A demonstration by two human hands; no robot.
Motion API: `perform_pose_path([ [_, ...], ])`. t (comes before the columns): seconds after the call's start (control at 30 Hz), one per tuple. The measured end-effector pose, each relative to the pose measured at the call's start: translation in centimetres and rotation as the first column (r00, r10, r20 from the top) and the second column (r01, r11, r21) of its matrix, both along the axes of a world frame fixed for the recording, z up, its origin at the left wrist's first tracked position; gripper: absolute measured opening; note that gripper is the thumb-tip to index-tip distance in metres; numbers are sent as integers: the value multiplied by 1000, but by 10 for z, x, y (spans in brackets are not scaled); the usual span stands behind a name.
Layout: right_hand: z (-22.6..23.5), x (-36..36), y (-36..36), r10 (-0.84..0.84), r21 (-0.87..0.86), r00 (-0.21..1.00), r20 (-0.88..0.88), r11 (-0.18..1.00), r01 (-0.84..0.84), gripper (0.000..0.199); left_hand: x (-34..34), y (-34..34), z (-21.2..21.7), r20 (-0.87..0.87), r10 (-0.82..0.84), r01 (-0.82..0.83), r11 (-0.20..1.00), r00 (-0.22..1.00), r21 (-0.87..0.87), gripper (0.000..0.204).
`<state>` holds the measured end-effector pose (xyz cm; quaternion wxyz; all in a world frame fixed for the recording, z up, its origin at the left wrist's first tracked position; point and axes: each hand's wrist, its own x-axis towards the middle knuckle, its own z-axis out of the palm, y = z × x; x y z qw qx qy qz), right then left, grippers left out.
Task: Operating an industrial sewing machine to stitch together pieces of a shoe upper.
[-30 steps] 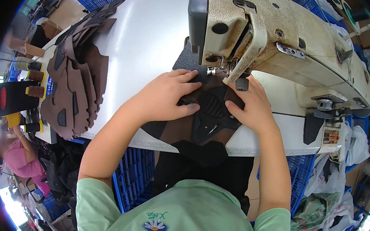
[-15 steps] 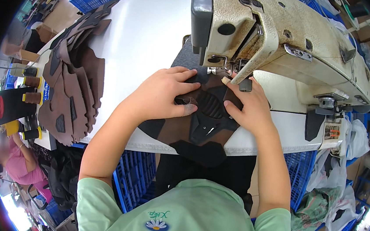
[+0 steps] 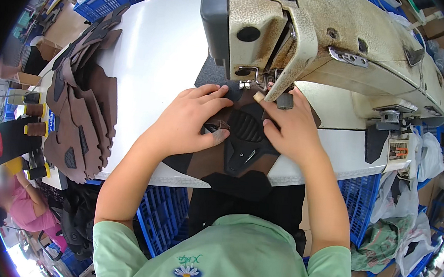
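A brown and black leather-like workpiece (image 3: 206, 163) lies on the white table under the sewing machine (image 3: 314, 46). Its middle carries a black moulded panel (image 3: 245, 127) with ribs. My left hand (image 3: 189, 117) rests on the left part of the piece, fingers stretched out and thumb apart, with a wrapping round the thumb. On the other side my right hand (image 3: 291, 129) lies spread on the piece; a covering sits on its index fingertip, close to the presser foot (image 3: 244, 85). Part of the right hand's fingers is hidden behind the machine head. Both hands press flat, gripping nothing.
A stack of brown cut pieces (image 3: 84, 118) lies at the table's left, beside thread spools (image 3: 35, 128). Blue crates (image 3: 162, 215) stand below the front edge, and plastic bags (image 3: 404, 228) hang at the right. Another person (image 3: 28, 208) sits at the lower left.
The whole view has shifted, so the machine, workpiece and hands appear farther left. Both hands stay on the piece near the presser foot, with hardly any movement relative to it.
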<state>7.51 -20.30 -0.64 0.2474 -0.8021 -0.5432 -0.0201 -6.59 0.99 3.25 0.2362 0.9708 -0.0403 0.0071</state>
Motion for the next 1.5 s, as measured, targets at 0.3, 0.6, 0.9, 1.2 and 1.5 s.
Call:
perform_pose_path([
  [0.3,8,-49,0,-214,-78,976,-36,975,210,41,-6,-4,-5,37,11,-11,1000,999,13,48],
  [0.6,-4,-27,-7,-129,-33,991,-28,991,129,44,-4,-14,-10,73,51,-53,998,996,29,48],
  [0.9,-12,-9,-2,-108,-45,994,-5,993,108,44,5,-14,-15,79,103,-107,993,992,49,46],
  [1.2,-12,5,4,-80,-59,997,-6,995,79,44,12,-15,-21,126,140,-147,988,982,47,45],
  [1.5,-11,0,5,-95,-23,995,23,995,96,39,12,-17,-24,155,149,-160,985,977,61,44],
])
